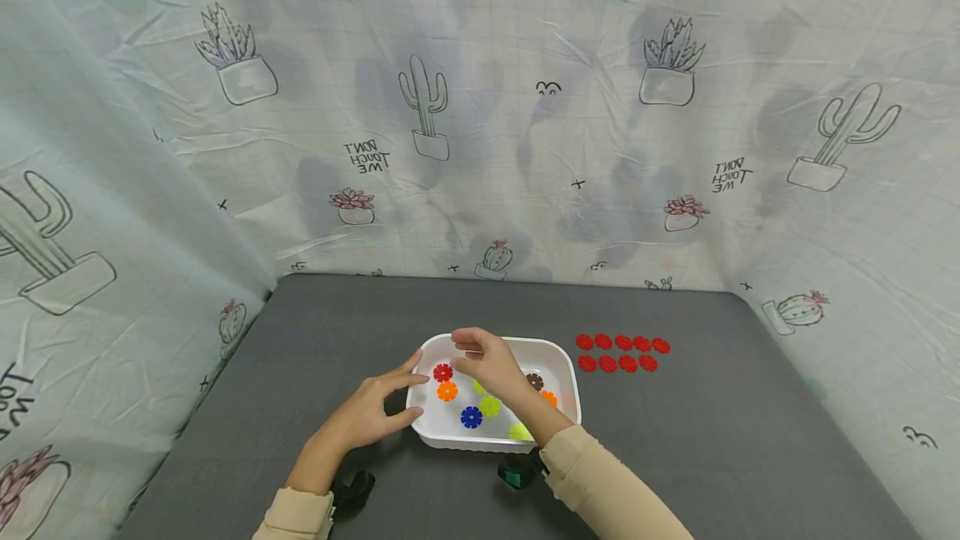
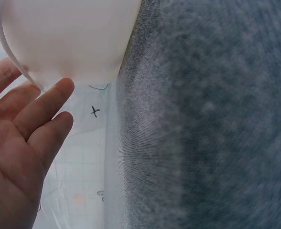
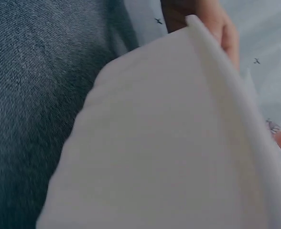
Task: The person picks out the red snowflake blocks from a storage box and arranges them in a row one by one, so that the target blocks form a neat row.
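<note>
Two hands work at a white tub (image 1: 564, 357) near the table's (image 1: 750, 440) 6 o'clock edge. Left hand (image 1: 371, 411) is at the tub's 9 o'clock side, fingers straight and spread, thumb and forefinger touching its rim and wall. Right hand (image 1: 491, 365) hovers inside the tub, fingers loosely curled above a red gear disc (image 1: 442, 372); whether it pinches anything cannot be told. Orange (image 1: 447, 391), blue (image 1: 471, 417) and yellow-green (image 1: 490, 406) discs lie on the tub floor. Nine red discs (image 1: 622, 353) sit in two rows at the tub's 3 o'clock, just beside it.
</note>
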`<action>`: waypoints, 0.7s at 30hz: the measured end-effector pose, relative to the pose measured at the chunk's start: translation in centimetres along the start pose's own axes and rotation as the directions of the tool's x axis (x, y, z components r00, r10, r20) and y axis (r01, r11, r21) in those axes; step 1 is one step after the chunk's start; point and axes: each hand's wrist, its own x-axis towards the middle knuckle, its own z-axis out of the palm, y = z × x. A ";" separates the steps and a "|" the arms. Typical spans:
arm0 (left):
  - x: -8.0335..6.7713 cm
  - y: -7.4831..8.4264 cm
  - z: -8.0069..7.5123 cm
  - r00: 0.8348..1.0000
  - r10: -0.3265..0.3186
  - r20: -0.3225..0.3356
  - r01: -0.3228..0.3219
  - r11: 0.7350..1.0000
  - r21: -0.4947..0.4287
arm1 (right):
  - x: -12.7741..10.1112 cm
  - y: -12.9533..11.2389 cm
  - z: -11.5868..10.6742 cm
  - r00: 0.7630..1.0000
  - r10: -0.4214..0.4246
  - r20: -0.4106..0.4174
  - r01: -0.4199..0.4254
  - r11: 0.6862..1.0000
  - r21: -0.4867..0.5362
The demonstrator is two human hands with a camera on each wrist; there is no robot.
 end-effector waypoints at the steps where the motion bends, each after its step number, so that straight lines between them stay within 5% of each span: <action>1: 0.0 0.0 0.0 1.000 0.007 -0.001 -0.007 1.000 0.000 | 0.2 0.2 0.2 1.000 0.011 -0.002 -0.011 1.000 -0.004; 10: 0.1 -0.2 -0.1 1.000 0.028 -0.003 -0.028 1.000 0.005 | 1.7 0.6 1.6 0.987 0.157 -0.024 -0.158 0.987 -0.026; 21: 0.1 0.0 -0.1 1.000 0.031 0.001 -0.031 0.999 0.008 | 2.2 2.5 2.4 0.987 0.159 -0.004 -0.159 0.986 -0.055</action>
